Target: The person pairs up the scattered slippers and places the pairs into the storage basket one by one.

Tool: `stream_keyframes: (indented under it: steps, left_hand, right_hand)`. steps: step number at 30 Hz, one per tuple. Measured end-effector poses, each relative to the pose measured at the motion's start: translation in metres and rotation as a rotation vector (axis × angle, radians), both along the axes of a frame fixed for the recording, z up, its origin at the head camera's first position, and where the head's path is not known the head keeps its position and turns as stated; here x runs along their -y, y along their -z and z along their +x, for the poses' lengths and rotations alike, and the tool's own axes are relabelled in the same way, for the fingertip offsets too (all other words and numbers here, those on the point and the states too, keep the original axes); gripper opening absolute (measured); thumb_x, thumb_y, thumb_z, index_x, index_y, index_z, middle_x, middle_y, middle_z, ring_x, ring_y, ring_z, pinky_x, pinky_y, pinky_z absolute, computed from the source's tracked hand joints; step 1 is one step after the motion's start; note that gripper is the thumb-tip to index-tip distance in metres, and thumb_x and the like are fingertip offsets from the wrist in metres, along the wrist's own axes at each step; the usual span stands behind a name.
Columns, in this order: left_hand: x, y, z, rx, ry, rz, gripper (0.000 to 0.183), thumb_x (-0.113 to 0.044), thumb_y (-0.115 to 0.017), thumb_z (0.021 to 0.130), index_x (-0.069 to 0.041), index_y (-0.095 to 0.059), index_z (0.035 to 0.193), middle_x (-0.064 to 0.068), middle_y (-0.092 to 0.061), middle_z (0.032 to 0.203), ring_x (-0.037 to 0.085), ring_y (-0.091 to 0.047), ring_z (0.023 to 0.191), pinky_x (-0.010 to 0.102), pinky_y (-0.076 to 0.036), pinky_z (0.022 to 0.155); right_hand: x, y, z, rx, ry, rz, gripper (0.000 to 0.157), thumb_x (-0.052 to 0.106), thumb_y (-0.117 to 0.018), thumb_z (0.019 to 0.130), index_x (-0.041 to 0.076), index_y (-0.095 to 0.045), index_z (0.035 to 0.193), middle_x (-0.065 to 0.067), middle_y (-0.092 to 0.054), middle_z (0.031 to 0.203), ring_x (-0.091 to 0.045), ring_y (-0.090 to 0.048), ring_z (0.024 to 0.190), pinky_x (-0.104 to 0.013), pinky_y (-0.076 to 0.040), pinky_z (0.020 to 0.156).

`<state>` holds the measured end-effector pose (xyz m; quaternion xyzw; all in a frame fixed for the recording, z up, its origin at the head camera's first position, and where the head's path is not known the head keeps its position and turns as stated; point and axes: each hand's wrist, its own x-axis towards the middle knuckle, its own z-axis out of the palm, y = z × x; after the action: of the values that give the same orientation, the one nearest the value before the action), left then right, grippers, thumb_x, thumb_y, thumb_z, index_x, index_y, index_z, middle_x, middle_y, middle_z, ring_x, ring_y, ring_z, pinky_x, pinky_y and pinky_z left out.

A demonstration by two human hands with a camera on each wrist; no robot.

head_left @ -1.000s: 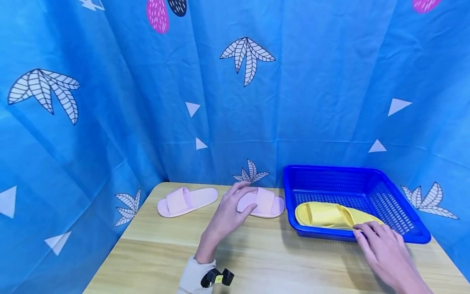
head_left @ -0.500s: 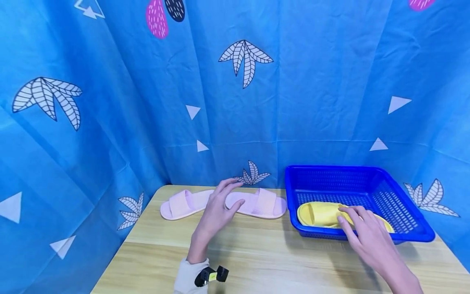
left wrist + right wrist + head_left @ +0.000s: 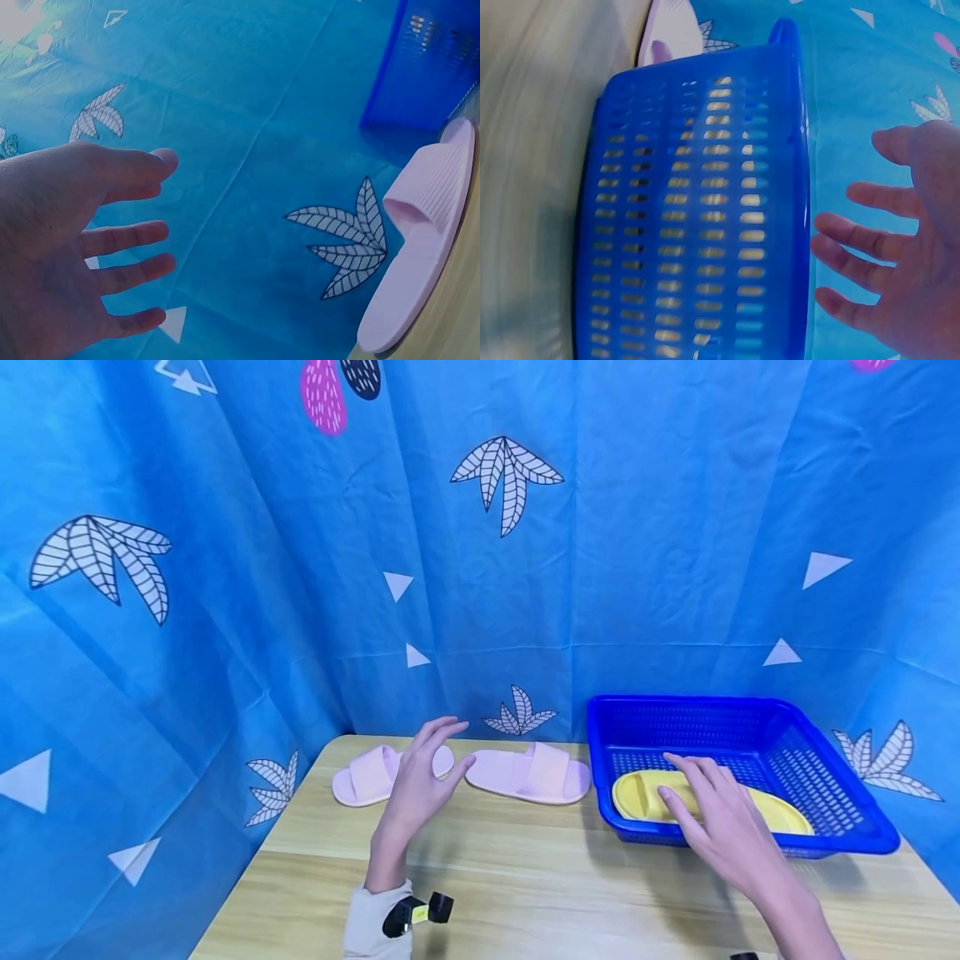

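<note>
Two pink slippers lie on the table along its back edge: a left one [image 3: 369, 777] and a right one [image 3: 501, 774], toes pointing apart. My left hand [image 3: 415, 789] hovers in front of the left slipper, fingers spread and holding nothing; the left wrist view shows its bare palm. A yellow slipper [image 3: 780, 814] lies inside the blue basket [image 3: 611, 827]. Over the basket's front rim is my right hand [image 3: 716, 822], fingers loosely extended and overlapping the yellow slipper in the head view. In the right wrist view that hand is above the rim with nothing in its fingers.
The wooden table [image 3: 517, 877] runs back to a blue patterned curtain [image 3: 645, 527], which also hangs at both sides. The perforated basket stands at the table's right, close to the right pink slipper. A black device [image 3: 408, 917] is strapped to the left wrist.
My right hand has let go of the yellow slipper at the basket's front and moved left and up. My left hand has moved left, away from the right pink slipper.
</note>
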<state>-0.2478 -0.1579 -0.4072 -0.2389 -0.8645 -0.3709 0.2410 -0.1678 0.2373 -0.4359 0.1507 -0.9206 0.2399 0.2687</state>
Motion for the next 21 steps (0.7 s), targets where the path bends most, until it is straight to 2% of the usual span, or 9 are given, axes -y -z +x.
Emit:
stream_keyframes:
  steps: [3, 7, 10, 12, 17, 21]
  left_hand:
    - [0.005, 0.0, -0.001, 0.003, -0.012, 0.004, 0.046, -0.019, -0.08, 0.092, -0.008, -0.066, 0.134, 0.014, -0.058, 0.141, 0.034, -0.053, 0.134, 0.06, -0.041, 0.108]
    - [0.012, -0.001, -0.001, 0.014, -0.042, 0.012, 0.046, -0.02, -0.079, 0.092, -0.01, -0.067, 0.135, 0.013, -0.058, 0.142, 0.035, -0.052, 0.135, 0.076, -0.025, 0.108]
    - [0.017, -0.001, -0.001, 0.023, -0.07, 0.013, 0.046, -0.02, -0.079, 0.092, -0.012, -0.067, 0.135, 0.012, -0.058, 0.143, 0.035, -0.051, 0.135, 0.082, -0.018, 0.105]
    - [0.021, -0.001, -0.002, 0.029, -0.078, 0.016, 0.046, -0.02, -0.079, 0.092, -0.011, -0.066, 0.136, 0.012, -0.057, 0.143, 0.035, -0.051, 0.135, 0.079, -0.023, 0.106]
    - [0.029, 0.001, -0.004, 0.052, -0.089, 0.014, 0.047, -0.024, -0.077, 0.094, -0.009, -0.065, 0.138, 0.012, -0.055, 0.145, 0.035, -0.049, 0.137, 0.062, -0.037, 0.109]
    - [0.035, 0.002, -0.005, 0.048, -0.101, 0.011, 0.048, -0.024, -0.076, 0.095, -0.008, -0.064, 0.138, 0.014, -0.054, 0.146, 0.035, -0.049, 0.137, 0.059, -0.04, 0.109]
  right_hand:
    - [0.005, -0.003, -0.003, 0.002, -0.009, -0.018, 0.046, 0.026, -0.064, 0.103, 0.006, -0.056, 0.144, -0.018, -0.059, 0.13, -0.04, -0.054, 0.114, -0.065, -0.043, 0.087]
    - [0.014, -0.006, -0.009, 0.002, -0.018, -0.029, 0.047, 0.028, -0.066, 0.102, 0.008, -0.057, 0.144, -0.017, -0.058, 0.132, -0.039, -0.054, 0.117, -0.064, -0.044, 0.087]
    - [0.021, -0.008, -0.012, 0.005, -0.02, -0.029, 0.049, 0.03, -0.067, 0.101, 0.01, -0.057, 0.144, -0.016, -0.057, 0.134, -0.038, -0.053, 0.12, -0.062, -0.045, 0.087]
    - [0.025, -0.01, -0.014, 0.007, -0.02, -0.025, 0.05, 0.031, -0.067, 0.101, 0.011, -0.056, 0.145, -0.015, -0.057, 0.136, -0.037, -0.053, 0.121, -0.062, -0.046, 0.088]
    - [0.033, -0.012, -0.019, 0.023, -0.029, -0.028, 0.051, 0.033, -0.066, 0.101, 0.012, -0.055, 0.146, -0.015, -0.055, 0.138, -0.038, -0.052, 0.122, -0.063, -0.046, 0.09]
    - [0.039, -0.012, -0.023, 0.038, -0.048, -0.047, 0.052, 0.033, -0.066, 0.101, 0.011, -0.054, 0.147, -0.016, -0.054, 0.14, -0.038, -0.051, 0.124, -0.064, -0.045, 0.092]
